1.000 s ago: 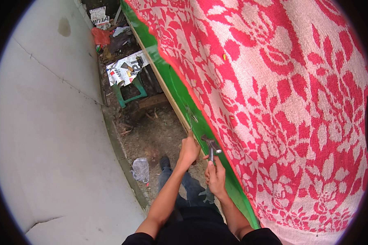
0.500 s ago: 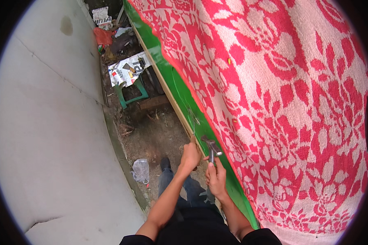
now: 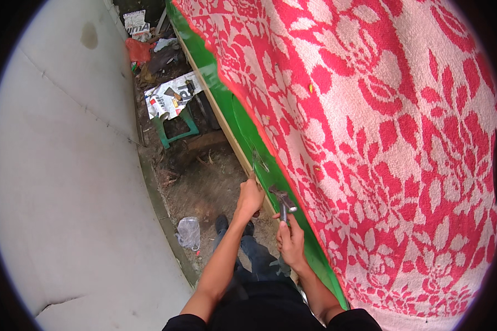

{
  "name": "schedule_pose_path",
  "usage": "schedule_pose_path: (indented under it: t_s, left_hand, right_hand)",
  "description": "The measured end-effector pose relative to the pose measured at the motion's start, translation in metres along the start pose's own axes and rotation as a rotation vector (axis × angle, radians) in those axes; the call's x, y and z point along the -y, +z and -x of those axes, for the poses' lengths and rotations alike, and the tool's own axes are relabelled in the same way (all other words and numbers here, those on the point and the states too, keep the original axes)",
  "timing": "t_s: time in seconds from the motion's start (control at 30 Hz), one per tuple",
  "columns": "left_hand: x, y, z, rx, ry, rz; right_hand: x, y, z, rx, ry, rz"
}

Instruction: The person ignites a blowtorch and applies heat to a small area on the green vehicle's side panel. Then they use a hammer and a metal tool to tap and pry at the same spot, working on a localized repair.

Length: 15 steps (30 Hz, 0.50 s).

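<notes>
My left hand (image 3: 250, 197) is closed around a thin tool with a narrow metal shaft (image 3: 254, 164); a dark reddish end shows below the fist, and the fingers hide the rest. The shaft's tip lies over the edge of a green panel (image 3: 270, 177), by its pale wooden rim strip (image 3: 234, 144). A small wiry metal piece (image 3: 263, 162) rests on the green near that tip. Just to the right, my right hand (image 3: 291, 243) grips a hammer (image 3: 284, 201) by its handle, with the metal head upward over the green panel, apart from the tool.
A red-and-white floral towel (image 3: 370, 138) covers the right side. To the left stands a pale wall (image 3: 77, 165). Between lie a green stool (image 3: 178, 132) topped by a printed sheet (image 3: 163, 99) with small tools, a clear plastic bag (image 3: 189, 234) and a red bag (image 3: 138, 50).
My left hand has shifted a little left and forward along the wooden strip, with the thin tool in it. The hammer has moved slightly left with my right hand.
</notes>
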<state>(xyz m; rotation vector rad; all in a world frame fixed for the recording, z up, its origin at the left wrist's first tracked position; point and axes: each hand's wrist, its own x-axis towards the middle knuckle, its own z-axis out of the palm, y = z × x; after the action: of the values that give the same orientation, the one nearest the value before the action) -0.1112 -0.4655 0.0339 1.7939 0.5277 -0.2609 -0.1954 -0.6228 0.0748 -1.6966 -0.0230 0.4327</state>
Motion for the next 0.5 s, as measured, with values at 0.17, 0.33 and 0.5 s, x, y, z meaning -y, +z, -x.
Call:
schedule_pose_path:
  t_s: [0.17,0.33,0.5]
  left_hand:
    - [0.046,0.031,0.002,-0.267,0.445,-0.261]
    - [0.001,0.0,0.006,-0.017,-0.006,-0.03]
    - [0.006,0.012,0.014,-0.06,0.107,-0.108]
  right_hand:
    - [-0.002,0.002,0.002,-0.002,0.024,-0.019]
    - [-0.004,0.0,-0.001,0.002,-0.009,0.062]
    - [-0.011,-0.001,-0.004,0.008,0.025,-0.006]
